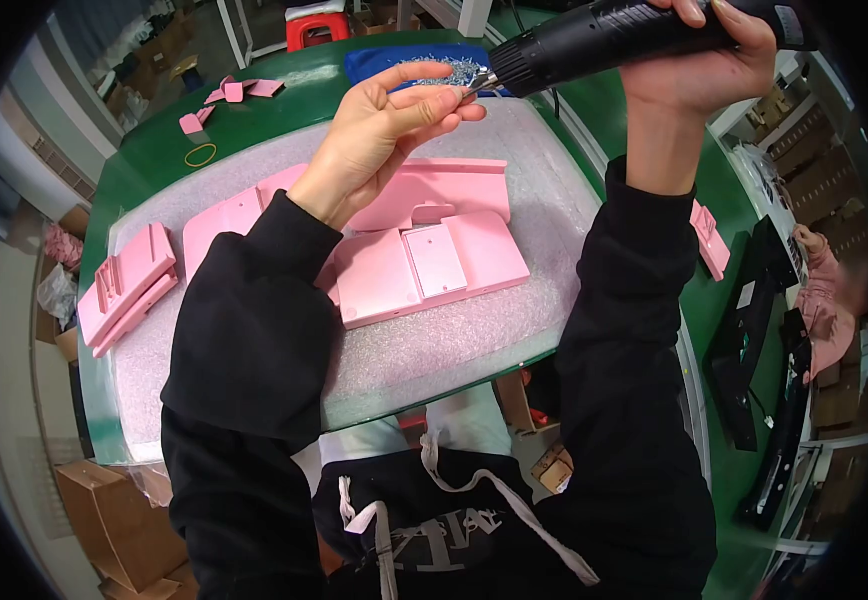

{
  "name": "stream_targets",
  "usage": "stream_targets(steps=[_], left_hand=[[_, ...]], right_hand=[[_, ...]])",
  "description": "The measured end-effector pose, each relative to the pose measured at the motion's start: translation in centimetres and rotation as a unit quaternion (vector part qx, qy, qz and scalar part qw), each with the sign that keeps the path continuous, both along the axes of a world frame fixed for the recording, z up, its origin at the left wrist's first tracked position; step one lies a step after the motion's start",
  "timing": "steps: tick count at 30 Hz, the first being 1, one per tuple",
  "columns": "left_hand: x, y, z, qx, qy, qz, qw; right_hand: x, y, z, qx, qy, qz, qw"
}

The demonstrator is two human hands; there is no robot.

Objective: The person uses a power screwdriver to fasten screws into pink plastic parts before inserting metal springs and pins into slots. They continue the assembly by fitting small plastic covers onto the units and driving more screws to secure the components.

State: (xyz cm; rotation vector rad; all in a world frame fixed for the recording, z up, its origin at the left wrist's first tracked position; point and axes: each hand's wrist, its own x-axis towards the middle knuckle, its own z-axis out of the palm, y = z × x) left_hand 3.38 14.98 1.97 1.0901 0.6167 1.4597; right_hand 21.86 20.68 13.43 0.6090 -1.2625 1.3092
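Note:
My right hand [704,75] grips a black electric screwdriver [594,45], held level above the far right of the table with its bit pointing left. My left hand [389,125] is raised at the bit's tip, thumb and index finger pinched together there. Whatever small piece sits between those fingers is too small to make out. Beneath the hands, a pink plastic housing [379,280] with a lighter rectangular plate [436,260] set in it lies on a bubble-wrap mat [434,350]. Behind it rests a longer pink panel [454,190], partly hidden by my left arm.
A blue tray [364,65] of loose screws lies at the table's back edge. Stacked pink parts [134,285] sit on the left, small pink pieces [244,90] at the back left beside a yellow rubber band [200,155]. At right are black bars [739,340] and another person's pink sleeve [824,300].

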Motion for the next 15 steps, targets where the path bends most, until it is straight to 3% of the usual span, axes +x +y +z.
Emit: stream_targets(steps=[6, 11, 14, 15], left_hand=[[0.4, -0.3, 0.2, -0.027, 0.021, -0.007, 0.999], [0.9, -1.6, 1.1, -0.049, 0.047, -0.044, 0.997], [-0.3, -3.2, 1.2, -0.013, 0.213, 0.021, 0.977], [-0.7, -4.4, 0.4, 0.041, 0.348, 0.103, 0.931]], right_hand=[[0.7, 1.9, 0.0, 0.086, -0.019, -0.027, 0.996], [0.4, -1.0, -0.1, 0.017, -0.033, 0.024, 0.999], [0.9, 0.7, -0.9, 0.051, -0.062, 0.060, 0.995], [0.9, 0.7, -1.4, 0.050, -0.074, 0.076, 0.993]])
